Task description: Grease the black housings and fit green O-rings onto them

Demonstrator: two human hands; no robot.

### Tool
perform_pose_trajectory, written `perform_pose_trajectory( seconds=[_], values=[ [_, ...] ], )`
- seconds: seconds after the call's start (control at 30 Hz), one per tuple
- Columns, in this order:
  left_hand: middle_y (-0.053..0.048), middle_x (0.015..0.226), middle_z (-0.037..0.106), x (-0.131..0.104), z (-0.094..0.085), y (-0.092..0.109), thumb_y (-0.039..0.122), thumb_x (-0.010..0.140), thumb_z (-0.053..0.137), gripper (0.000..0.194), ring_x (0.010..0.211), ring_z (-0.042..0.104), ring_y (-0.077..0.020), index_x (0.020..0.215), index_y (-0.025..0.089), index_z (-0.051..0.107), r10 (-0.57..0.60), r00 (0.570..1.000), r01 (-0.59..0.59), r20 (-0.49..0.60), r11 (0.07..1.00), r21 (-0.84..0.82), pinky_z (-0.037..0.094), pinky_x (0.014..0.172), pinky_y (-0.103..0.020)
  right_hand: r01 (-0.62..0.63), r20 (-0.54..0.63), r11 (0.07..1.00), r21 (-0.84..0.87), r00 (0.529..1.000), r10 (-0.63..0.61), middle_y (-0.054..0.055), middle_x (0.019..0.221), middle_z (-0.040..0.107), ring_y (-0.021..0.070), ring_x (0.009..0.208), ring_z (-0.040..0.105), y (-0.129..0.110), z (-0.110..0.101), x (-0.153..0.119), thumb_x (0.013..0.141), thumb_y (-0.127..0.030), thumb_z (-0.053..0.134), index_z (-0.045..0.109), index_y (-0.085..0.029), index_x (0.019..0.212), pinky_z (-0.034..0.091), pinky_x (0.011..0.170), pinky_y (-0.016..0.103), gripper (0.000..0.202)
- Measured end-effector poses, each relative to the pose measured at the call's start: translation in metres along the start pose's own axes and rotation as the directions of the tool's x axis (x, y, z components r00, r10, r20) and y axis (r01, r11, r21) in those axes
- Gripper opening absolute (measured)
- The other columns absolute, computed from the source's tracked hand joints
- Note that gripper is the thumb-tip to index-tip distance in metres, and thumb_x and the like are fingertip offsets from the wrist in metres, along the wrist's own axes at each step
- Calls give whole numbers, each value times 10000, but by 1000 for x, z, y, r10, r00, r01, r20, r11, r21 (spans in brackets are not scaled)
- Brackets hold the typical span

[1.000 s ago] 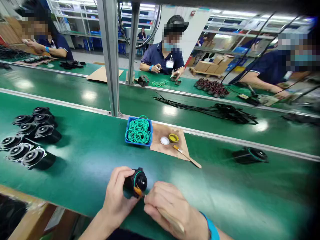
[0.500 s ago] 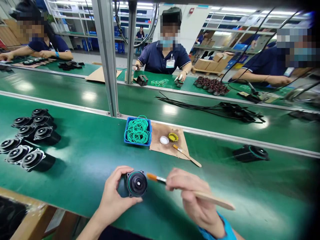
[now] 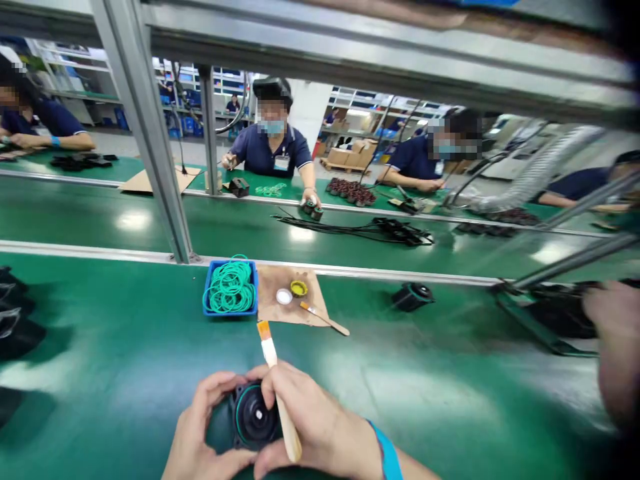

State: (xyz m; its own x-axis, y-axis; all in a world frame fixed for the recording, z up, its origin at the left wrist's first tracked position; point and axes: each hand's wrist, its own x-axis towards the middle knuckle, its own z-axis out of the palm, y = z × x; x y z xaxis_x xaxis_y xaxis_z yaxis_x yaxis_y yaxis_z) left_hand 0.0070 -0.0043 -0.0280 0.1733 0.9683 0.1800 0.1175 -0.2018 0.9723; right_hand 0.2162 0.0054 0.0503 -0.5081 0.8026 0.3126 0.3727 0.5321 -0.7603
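A round black housing [image 3: 255,417] with a green ring around its raised centre faces up between my hands. My left hand [image 3: 205,427] is wrapped round its left side. With my right hand [image 3: 310,417] I hold a wooden-handled brush [image 3: 269,350], its orange bristles pointing up and away; the fingers of that hand also touch the housing's right side. Beyond them, a blue bin [image 3: 205,303] holds green rings. Beside it, a brown sheet [image 3: 270,313] bears a white lid [image 3: 284,296], a yellow cap [image 3: 299,288] and a second brush [image 3: 325,318].
Another black housing [image 3: 413,297] lies on the green table [image 3: 400,387] to the right. More housings [image 3: 20,333] stand at the left edge. A metal post [image 3: 150,133] rises behind the bin. At far right, a person's blurred hand [image 3: 617,340] is near a black tray.
My right hand has moved left onto the housing, and its brush has turned upright. The view has shifted right and tilted, bringing the hand and tray at far right into sight.
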Motion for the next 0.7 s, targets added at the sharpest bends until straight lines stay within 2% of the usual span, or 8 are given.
perform_pose_trajectory(
  seconds=[0.07,0.17,0.3,0.4,0.47,0.53,0.63,0.7],
  values=[
    [-63,1158,732,1,8,-6,640,608,813,774,1069,706,-258,1228,284,515,1,999,-2,32,1000,28,558,954,-337,-56,10,998,21,998,56,78,1090,668,233,923,645,4,-7,-6,747,-744,653,414,-249,874,514,753,304,565],
    [-84,1179,730,6,21,-8,754,679,672,829,1087,704,-266,1326,282,457,39,988,-47,150,997,54,558,952,-340,-133,3,991,14,991,133,49,1060,663,209,875,623,6,-18,-18,763,-711,662,403,-249,856,484,728,284,538],
    [-113,1243,700,18,37,-2,656,742,698,914,1096,703,-268,1470,273,299,114,961,-143,253,985,98,562,953,-345,-169,-12,985,-17,986,169,25,1019,654,189,849,605,5,-30,-30,729,-621,725,393,-248,853,464,729,267,515],
    [-150,1403,589,24,36,2,564,741,754,992,1206,635,-301,1529,279,224,220,931,-290,291,931,223,543,986,-378,-216,-152,962,-169,970,191,25,989,651,179,825,603,17,-54,-34,752,-478,712,386,-248,859,464,716,263,412],
    [-152,1448,543,25,25,2,496,780,746,947,1240,604,-309,1539,284,222,256,919,-359,301,859,365,546,977,-377,-353,-335,849,-392,915,226,27,929,654,177,783,602,40,-83,-36,777,-400,659,375,-249,846,463,708,272,329],
    [-129,1418,578,23,8,0,422,822,719,857,1205,633,-295,1531,293,255,271,915,-390,299,785,481,565,944,-348,-554,-519,578,-600,819,246,25,840,650,186,725,609,71,-118,-40,781,-445,625,355,-252,811,456,673,281,333],
    [-71,1342,652,20,-20,-4,359,821,720,770,1141,680,-258,1491,320,344,318,905,-426,284,705,567,575,917,-302,-708,-679,371,-600,697,232,83,736,627,279,721,608,117,-167,-53,769,-463,593,353,-251,765,408,643,356,320],
    [-45,1300,682,19,-36,-7,346,808,731,729,1106,701,-236,1457,331,401,349,903,-429,252,682,592,575,907,-274,-766,-738,280,-579,638,218,94,679,602,317,723,598,135,-190,-65,775,-467,573,357,-254,720,374,615,366,308]
  ],
)
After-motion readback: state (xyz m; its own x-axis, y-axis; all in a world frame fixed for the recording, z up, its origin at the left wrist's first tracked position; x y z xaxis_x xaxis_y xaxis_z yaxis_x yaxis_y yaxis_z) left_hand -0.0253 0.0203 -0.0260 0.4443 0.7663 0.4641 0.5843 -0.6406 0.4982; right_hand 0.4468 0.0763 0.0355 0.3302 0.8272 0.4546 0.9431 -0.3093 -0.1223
